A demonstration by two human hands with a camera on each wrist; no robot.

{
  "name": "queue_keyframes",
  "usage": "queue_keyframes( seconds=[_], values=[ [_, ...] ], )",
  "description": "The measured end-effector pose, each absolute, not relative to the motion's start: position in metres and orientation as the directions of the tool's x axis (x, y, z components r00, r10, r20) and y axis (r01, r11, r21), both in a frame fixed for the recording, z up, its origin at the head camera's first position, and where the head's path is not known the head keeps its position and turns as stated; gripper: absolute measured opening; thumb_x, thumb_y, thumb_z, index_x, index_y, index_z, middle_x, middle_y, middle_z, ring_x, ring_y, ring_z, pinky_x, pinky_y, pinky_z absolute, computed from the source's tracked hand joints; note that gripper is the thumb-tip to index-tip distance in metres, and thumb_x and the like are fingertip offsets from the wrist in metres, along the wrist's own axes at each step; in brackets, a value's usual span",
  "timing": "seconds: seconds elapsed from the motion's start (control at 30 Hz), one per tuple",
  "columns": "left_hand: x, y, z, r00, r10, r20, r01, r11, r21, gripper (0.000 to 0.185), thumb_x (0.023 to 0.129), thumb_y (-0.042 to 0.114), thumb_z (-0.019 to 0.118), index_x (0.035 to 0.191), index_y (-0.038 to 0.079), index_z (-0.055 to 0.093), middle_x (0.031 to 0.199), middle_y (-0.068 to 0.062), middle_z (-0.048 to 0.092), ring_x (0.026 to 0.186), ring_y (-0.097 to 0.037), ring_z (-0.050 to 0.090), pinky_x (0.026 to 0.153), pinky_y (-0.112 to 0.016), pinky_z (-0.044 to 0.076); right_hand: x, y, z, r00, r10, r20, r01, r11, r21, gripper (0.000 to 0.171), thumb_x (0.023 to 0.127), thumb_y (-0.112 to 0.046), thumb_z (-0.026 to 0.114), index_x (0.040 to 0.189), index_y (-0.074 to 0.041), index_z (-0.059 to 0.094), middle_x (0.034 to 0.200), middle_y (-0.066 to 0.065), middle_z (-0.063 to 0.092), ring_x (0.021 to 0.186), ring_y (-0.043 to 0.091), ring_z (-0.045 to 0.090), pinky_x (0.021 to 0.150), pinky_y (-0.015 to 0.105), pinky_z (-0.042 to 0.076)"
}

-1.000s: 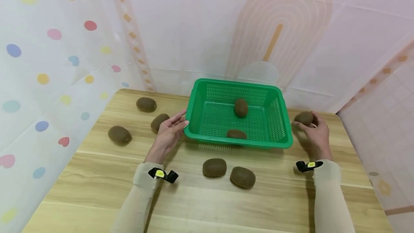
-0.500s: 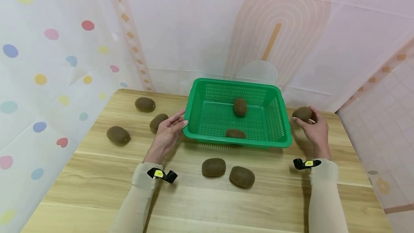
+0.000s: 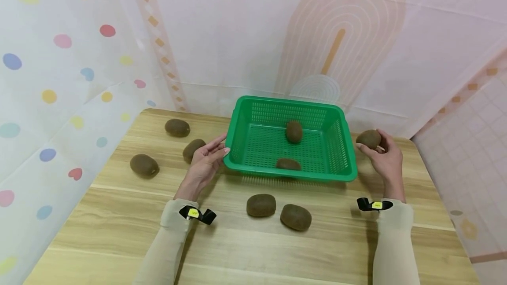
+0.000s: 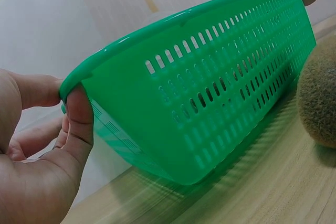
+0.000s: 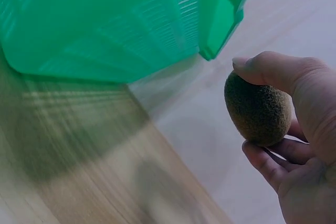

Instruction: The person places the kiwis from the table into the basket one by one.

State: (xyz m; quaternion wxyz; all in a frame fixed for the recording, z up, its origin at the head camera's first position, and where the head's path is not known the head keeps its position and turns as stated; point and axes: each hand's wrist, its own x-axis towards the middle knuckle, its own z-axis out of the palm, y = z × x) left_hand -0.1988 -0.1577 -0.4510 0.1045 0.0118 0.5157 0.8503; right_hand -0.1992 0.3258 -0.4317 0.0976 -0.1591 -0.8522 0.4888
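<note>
A green plastic basket (image 3: 291, 173) stands at the back middle of the wooden table (image 3: 119, 232) with two brown kiwis (image 3: 294, 131) (image 3: 288, 164) inside. My left hand (image 3: 215, 153) rests with straight fingers against the basket's front left corner; in the left wrist view its thumb (image 4: 79, 124) presses the basket rim (image 4: 173, 22). My right hand (image 3: 383, 155) holds a kiwi (image 3: 368, 138) above the table, just right of the basket. In the right wrist view the fingers curl round this kiwi (image 5: 258, 109) next to the basket's corner (image 5: 226, 19).
Three kiwis lie left of the basket (image 3: 177, 127) (image 3: 194, 149) (image 3: 144, 165), the middle one close behind my left hand. Two more (image 3: 261, 205) (image 3: 295, 217) lie in front of the basket between my forearms. Patterned curtains close the back and sides.
My right hand has lifted its kiwi off the table and brought it slightly up and left toward the basket. The left hand and the basket have stayed where they were.
</note>
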Motion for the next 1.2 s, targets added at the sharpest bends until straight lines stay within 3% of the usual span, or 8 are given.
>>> queue_keyframes(
  seconds=[0.47,0.83,1.1,1.2],
  values=[
    [-0.196,-0.160,-0.455,-0.980,0.174,-0.098,-0.166,-0.431,0.887,0.063,0.099,-0.006,0.061,0.157,0.002,0.039,0.098,0.003,0.065,0.084,-0.005,0.065,0.074,-0.016,0.057,-0.192,0.323,-0.419,-0.943,0.331,0.026,0.144,0.480,-0.866,0.086,0.090,-0.041,0.079,0.162,-0.023,0.035,0.158,0.014,0.047,0.139,0.025,0.049,0.109,0.030,0.046],
    [-0.195,-0.161,-0.455,-0.978,0.183,-0.104,-0.177,-0.447,0.877,0.064,0.098,-0.007,0.060,0.157,0.000,0.038,0.099,0.003,0.065,0.086,-0.005,0.066,0.075,-0.017,0.058,-0.186,0.314,-0.414,-0.952,0.295,0.087,0.070,0.483,-0.873,0.082,0.090,-0.034,0.080,0.159,-0.015,0.040,0.151,0.017,0.053,0.123,0.004,0.053,0.099,0.012,0.047],
    [-0.198,-0.160,-0.453,-0.980,0.173,-0.098,-0.163,-0.420,0.893,0.064,0.098,-0.003,0.065,0.156,0.000,0.040,0.101,0.003,0.062,0.092,-0.006,0.060,0.078,-0.016,0.057,-0.184,0.309,-0.406,-0.960,0.267,0.084,0.063,0.498,-0.865,0.083,0.091,-0.036,0.079,0.161,-0.019,0.037,0.157,0.015,0.048,0.139,0.022,0.049,0.114,0.032,0.046],
    [-0.199,-0.159,-0.452,-0.980,0.172,-0.098,-0.162,-0.415,0.895,0.064,0.097,-0.002,0.067,0.156,0.001,0.041,0.100,0.003,0.061,0.091,-0.006,0.060,0.077,-0.016,0.056,-0.183,0.309,-0.402,-0.961,0.263,0.090,0.057,0.505,-0.861,0.083,0.091,-0.037,0.079,0.161,-0.021,0.038,0.157,0.014,0.048,0.137,0.019,0.050,0.112,0.026,0.046]
  ],
)
